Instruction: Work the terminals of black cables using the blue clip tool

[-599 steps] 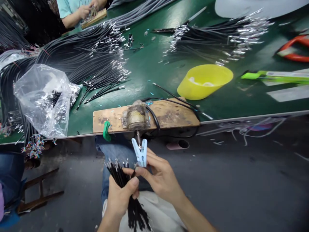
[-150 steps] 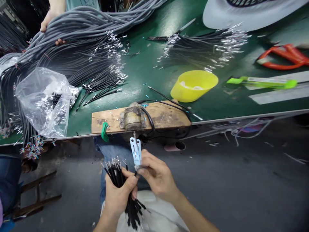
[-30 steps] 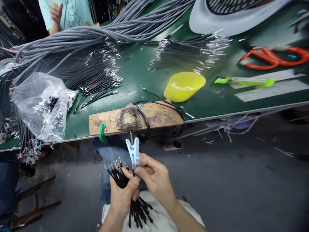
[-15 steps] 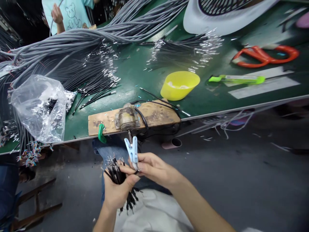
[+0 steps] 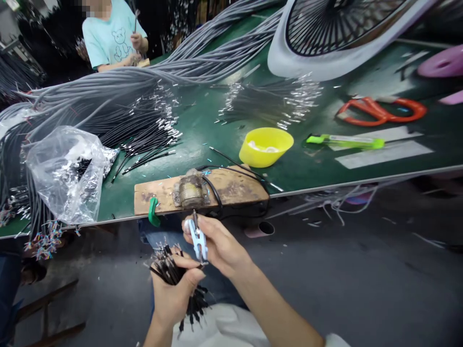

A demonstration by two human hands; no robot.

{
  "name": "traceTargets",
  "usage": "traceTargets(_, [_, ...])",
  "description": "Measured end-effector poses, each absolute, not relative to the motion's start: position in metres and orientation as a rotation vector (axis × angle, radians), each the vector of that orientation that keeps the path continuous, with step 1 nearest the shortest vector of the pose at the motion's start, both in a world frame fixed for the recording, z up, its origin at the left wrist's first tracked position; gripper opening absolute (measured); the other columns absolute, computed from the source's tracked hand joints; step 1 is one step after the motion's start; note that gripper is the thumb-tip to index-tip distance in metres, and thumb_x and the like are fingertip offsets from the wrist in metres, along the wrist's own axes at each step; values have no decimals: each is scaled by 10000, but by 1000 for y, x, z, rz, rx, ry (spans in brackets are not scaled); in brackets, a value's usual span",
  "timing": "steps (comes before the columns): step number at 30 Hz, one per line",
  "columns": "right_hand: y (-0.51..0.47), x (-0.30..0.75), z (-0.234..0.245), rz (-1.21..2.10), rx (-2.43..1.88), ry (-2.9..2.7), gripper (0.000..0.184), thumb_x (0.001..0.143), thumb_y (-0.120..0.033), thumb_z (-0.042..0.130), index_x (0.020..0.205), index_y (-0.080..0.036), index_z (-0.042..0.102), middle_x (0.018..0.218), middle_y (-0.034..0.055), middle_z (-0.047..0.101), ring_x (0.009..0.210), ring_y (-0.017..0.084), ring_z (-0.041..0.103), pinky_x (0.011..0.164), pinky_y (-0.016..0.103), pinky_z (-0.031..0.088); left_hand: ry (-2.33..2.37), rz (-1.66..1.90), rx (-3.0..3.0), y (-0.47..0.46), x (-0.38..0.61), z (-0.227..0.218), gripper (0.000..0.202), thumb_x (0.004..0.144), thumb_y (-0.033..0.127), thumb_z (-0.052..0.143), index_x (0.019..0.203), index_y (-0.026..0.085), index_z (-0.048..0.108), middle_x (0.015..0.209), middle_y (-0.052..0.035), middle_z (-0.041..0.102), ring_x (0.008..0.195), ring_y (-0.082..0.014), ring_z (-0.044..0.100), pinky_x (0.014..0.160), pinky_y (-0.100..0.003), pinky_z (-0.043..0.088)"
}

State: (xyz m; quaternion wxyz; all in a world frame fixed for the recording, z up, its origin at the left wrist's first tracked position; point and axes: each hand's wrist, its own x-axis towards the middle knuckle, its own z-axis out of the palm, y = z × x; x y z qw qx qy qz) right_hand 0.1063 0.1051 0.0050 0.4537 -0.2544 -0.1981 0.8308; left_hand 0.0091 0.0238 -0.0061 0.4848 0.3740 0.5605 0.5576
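Note:
My left hand (image 5: 175, 294) is closed around a bundle of short black wires (image 5: 170, 267) with metal tips, held upright over my lap. Just to its right, my right hand (image 5: 217, 243) pinches the pale blue plastic clip (image 5: 198, 241) that hangs from a small motor (image 5: 190, 190). That motor sits on a wooden board (image 5: 235, 185) at the table's front edge, with a green clamp (image 5: 154, 212) on it. The clip's lower end is next to my left thumb. Any wire caught in the clip is too small to see.
The green table (image 5: 202, 115) carries a yellow bowl (image 5: 265, 144), a clear plastic bag (image 5: 67, 171), heaps of black wires (image 5: 144, 130) and grey cables (image 5: 119, 82), orange scissors (image 5: 379, 110), a green cutter (image 5: 343, 141) and a fan grille (image 5: 343, 29). Another person (image 5: 112, 36) works at the far side.
My right hand has slid up along the blue clip and now wraps it near the motor shaft. The view has tilted up, showing more of the far person and the fan.

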Motion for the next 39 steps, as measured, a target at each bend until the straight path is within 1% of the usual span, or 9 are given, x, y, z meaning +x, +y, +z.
traceTargets(6, [100,109,-8,2115,-628,-456,451,604,-597,690,653,-149,676,612,8,603,524,93,497,490,203,392,1354,1391,956,28,12,-1,159,671,299,714,603,155,703,588,-35,607,591,-161,551,610,-298,439])
traceTargets(9, [98,114,-23,2133,-671,-517,509,663,-675,574,710,-180,685,610,25,607,560,139,533,522,246,422,1347,1388,941,26,11,0,145,668,294,714,599,167,704,577,-31,599,574,-160,539,601,-303,434])
traceTargets(14, [86,128,-42,1962,-767,-621,410,691,-579,632,725,-172,671,575,4,555,538,127,480,530,251,409,1352,1351,873,19,11,-1,184,636,337,738,581,167,696,575,-37,600,575,-159,534,601,-303,441])
traceTargets(20, [66,139,-35,1802,-754,-1099,449,695,-570,632,885,-167,688,764,69,637,682,172,557,612,288,445,1297,1196,703,7,10,-10,415,647,556,676,623,145,626,463,18,462,342,-44,319,332,-204,267])
traceTargets(23, [61,139,-25,1515,-694,-1367,247,754,-421,644,814,-189,699,761,62,636,713,177,541,645,300,424,1288,1162,682,5,9,-14,432,663,577,651,616,152,589,430,43,398,323,-36,291,321,-192,235])
traceTargets(26, [60,136,-18,1352,-729,-1390,174,788,-301,617,673,-184,674,650,39,589,670,170,506,633,303,396,1317,1188,748,7,6,-14,385,671,521,675,595,147,621,475,14,463,365,-54,345,356,-215,297])
traceTargets(29, [61,132,-18,1780,-685,-1128,258,758,-380,614,615,-165,627,602,19,535,591,151,483,559,275,392,1360,1244,868,11,3,-10,259,651,408,726,584,162,676,542,-22,555,522,-130,490,531,-282,431])
traceTargets(32, [68,126,-19,2083,-663,-873,284,703,-399,648,565,-157,592,520,-19,467,515,118,443,530,249,391,1385,1255,978,13,2,-4,128,650,301,733,595,187,715,549,-30,600,572,-163,528,618,-313,450])
traceTargets(39, [95,120,-4,1556,-994,-927,467,672,-599,608,499,-167,567,505,-10,456,512,118,400,479,247,334,1445,1347,1113,15,-1,7,53,635,195,736,608,240,732,545,-16,651,565,-180,562,708,-354,454])
